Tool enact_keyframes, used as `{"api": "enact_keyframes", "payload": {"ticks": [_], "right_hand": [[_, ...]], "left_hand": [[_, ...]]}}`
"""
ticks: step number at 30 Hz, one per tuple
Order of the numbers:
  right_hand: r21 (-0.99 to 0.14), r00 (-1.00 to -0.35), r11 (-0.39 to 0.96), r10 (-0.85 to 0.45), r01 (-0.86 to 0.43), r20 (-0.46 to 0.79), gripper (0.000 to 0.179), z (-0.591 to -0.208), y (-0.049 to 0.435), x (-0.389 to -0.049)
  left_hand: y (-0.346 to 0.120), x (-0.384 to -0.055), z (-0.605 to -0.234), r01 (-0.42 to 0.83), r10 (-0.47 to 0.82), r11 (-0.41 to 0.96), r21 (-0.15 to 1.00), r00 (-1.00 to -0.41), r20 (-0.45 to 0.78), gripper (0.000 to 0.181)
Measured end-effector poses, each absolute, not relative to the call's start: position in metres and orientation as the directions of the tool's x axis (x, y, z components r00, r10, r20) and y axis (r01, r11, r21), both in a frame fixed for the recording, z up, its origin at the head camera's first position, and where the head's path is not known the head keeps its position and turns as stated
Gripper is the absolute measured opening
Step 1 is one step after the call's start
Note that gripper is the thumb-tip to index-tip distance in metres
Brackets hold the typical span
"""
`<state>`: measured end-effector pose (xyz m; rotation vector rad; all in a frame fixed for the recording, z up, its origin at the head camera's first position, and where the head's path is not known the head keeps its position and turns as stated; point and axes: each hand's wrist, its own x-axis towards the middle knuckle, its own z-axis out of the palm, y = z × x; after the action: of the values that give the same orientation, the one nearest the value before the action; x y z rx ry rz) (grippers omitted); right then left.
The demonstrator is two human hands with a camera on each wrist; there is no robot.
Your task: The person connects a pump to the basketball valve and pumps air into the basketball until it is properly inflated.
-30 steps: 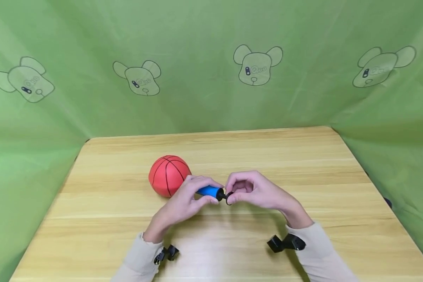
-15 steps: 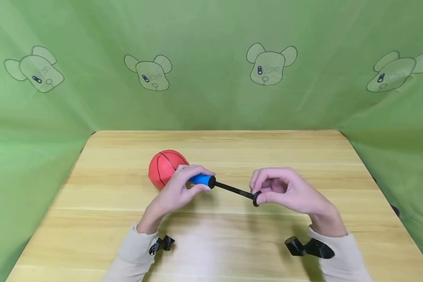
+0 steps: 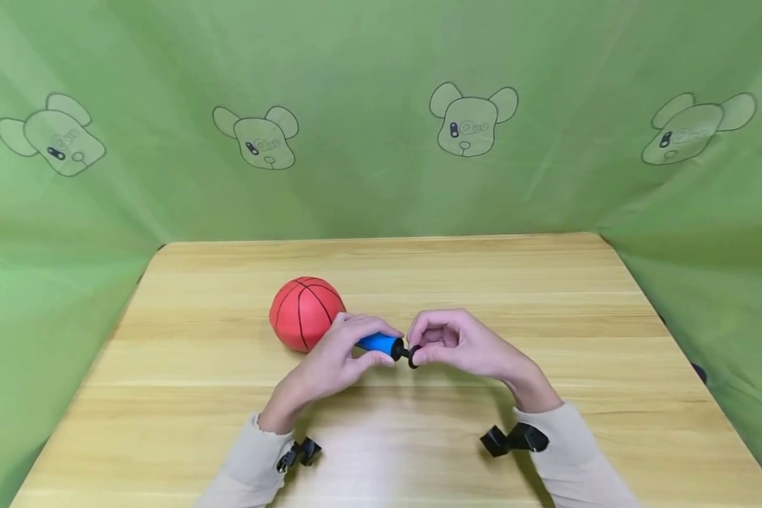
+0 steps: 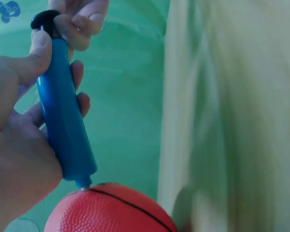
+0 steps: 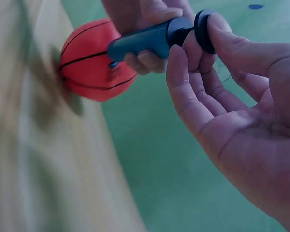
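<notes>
A blue hand pump [image 4: 65, 111] with a black handle [image 4: 44, 20] lies across my left hand [image 3: 330, 360], whose fingers and thumb grip its barrel. In the left wrist view the pump's nozzle end meets the red basketball [image 3: 305, 314], and a short bit of metal shows at the joint. My right hand [image 3: 460, 346] pinches the round black handle between thumb and fingers, seen closely in the right wrist view. Only a short length of the black rod shows between barrel and handle. The ball sits on the table just beyond my left hand, partly hidden by it in the head view.
The wooden table [image 3: 514, 282] lies under both hands. Green cloth [image 3: 368, 190] printed with bear heads hangs behind it and at both sides. Each sleeve carries a black wrist mount [image 3: 514, 439].
My right hand drew the pump handle out to the right, baring the long black rod, then pushed it back in toward the barrel. My left hand kept its grip on the pump.
</notes>
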<state>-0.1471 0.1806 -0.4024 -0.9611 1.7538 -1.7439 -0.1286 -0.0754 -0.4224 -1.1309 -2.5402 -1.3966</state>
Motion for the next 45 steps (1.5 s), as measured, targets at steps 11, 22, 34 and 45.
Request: {"api": "enact_keyframes", "payload": {"ticks": [11,22,34,45], "right_hand": [[-0.928,-0.558,-0.211,-0.749,-0.308,0.356,0.023,-0.356,0.206,-0.133],[-0.969,-0.622,-0.127,-0.747,-0.211,0.233,0.015,-0.377,0.197,-0.140],[-0.983,-0.653,-0.012,-0.746,-0.184,0.131,0.012,-0.394,0.181,-0.145],[-0.914,-0.544,-0.235,-0.744,-0.332,0.389,0.028,-0.356,0.215,-0.135]], "left_hand": [[-0.097,-0.134,-0.413,0.550,0.507,0.334,0.766,-0.789,0.346,0.032],[-0.089,-0.134,-0.416,0.604,0.529,0.331,0.725,-0.755,0.388,0.032],[-0.079,-0.132,-0.424,0.621,0.573,0.323,0.714,-0.729,0.374,0.029],[-0.101,-0.138,-0.414,0.569,0.503,0.356,0.741,-0.785,0.361,0.031]]}}
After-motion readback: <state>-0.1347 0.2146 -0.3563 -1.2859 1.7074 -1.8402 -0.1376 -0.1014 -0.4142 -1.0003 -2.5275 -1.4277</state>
